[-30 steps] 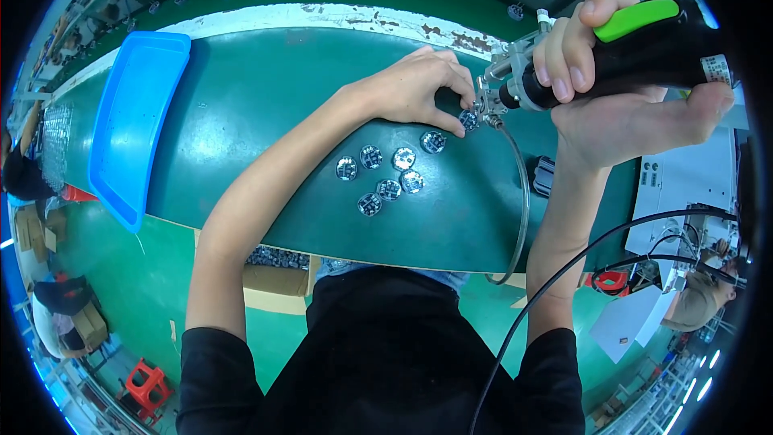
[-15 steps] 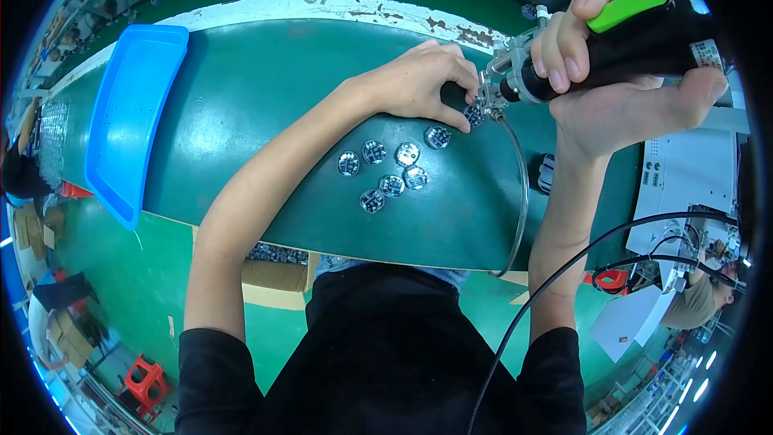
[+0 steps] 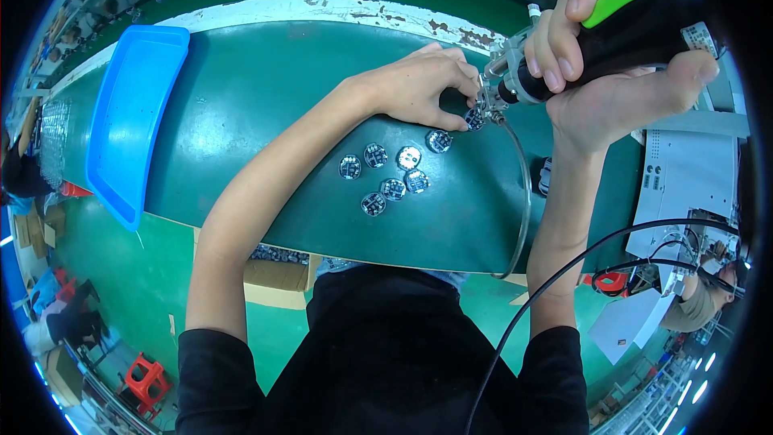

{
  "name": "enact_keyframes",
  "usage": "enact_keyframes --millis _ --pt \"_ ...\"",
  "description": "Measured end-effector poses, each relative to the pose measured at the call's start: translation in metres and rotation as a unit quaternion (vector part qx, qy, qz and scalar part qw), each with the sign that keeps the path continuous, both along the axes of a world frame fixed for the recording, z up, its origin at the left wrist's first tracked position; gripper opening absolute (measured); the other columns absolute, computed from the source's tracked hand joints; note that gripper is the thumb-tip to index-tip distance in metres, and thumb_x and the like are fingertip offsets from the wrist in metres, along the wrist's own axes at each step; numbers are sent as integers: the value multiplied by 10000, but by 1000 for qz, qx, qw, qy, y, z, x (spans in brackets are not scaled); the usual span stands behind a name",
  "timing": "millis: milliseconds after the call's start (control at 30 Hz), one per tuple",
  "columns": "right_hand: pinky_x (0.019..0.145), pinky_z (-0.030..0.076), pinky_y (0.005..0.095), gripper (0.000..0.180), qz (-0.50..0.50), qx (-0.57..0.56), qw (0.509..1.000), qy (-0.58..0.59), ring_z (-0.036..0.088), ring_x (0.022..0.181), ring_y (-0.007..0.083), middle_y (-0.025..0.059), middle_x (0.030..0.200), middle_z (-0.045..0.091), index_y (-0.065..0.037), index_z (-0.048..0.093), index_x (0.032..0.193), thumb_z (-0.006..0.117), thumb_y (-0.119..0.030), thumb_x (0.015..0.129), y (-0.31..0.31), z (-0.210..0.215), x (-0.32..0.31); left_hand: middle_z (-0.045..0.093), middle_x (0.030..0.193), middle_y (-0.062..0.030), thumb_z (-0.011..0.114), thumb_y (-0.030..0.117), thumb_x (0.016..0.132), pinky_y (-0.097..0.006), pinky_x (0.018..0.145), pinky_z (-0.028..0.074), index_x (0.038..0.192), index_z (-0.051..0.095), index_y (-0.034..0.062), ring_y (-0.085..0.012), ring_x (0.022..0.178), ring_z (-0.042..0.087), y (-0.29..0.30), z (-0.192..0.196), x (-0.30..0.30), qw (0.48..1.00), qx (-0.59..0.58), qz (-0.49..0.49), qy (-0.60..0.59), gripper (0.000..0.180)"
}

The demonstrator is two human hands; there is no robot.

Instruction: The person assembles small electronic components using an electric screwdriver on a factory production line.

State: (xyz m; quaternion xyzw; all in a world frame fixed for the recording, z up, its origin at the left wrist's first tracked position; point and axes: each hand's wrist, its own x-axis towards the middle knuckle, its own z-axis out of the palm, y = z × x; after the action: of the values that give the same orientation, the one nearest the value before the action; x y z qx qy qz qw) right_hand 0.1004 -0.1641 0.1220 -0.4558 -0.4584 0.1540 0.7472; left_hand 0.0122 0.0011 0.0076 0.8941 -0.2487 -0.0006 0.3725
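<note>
**Screwdriver tip on a round board at the far side of the table**

The right hand (image 3: 612, 72) is wrapped tight around a black electric screwdriver (image 3: 636, 20) with a green trigger, its fingers (image 3: 555, 48) curled fully over the grip and the thumb stretched out along the underside. The tool's metal nose points left and down at a small round circuit board (image 3: 475, 119) lying on the green table (image 3: 266, 97). The left hand (image 3: 419, 84) rests on the table just beside that nose, its fingers bent and pinched narrow on the board, steadying it against the surface. A thin clear tube (image 3: 525, 193) loops down from the nose toward the table's near edge.

Near the left wrist, seven more round boards (image 3: 393, 171) lie loose in a cluster, apart from the one under the tool. A blue plastic tray (image 3: 129, 113) sits well apart at the table's left end. A black cable (image 3: 564, 274) runs past the right forearm.
</note>
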Motion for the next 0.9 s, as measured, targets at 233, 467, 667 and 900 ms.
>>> enact_keyframes --millis 233,467,667,900 --pt "443 365 294 1062 20 -4 999 49 423 425 133 19 542 445 -1 574 946 237 -997 796 4 6 -7 671 1087 -37 817 251 805 -414 1042 379 1018 731 59 -256 1107 537 4 -7 1 999 -22 1 -39 299" --pt "535 417 308 1071 104 39 993 -25 491 515 131 14 664 521 13 579 1079 331 -987 787 -38 41 -7 596 885 -75 886 282 768 -394 865 475 866 593 38 -278 969 553 2 -6 3 996 -56 32 -67 393" --pt "520 409 302 1066 90 34 995 -21 482 502 129 16 648 512 7 580 1054 307 -989 788 7 24 -23 589 855 -80 887 295 771 -394 834 479 847 588 29 -276 936 543 4 -9 1 995 -52 44 -67 407" --pt "503 400 296 1061 67 23 997 -18 471 488 126 18 629 500 -1 582 1024 280 -990 788 -4 18 -6 586 847 -78 876 300 780 -386 821 477 838 590 29 -270 927 537 3 -8 2 995 -56 43 -70 399"
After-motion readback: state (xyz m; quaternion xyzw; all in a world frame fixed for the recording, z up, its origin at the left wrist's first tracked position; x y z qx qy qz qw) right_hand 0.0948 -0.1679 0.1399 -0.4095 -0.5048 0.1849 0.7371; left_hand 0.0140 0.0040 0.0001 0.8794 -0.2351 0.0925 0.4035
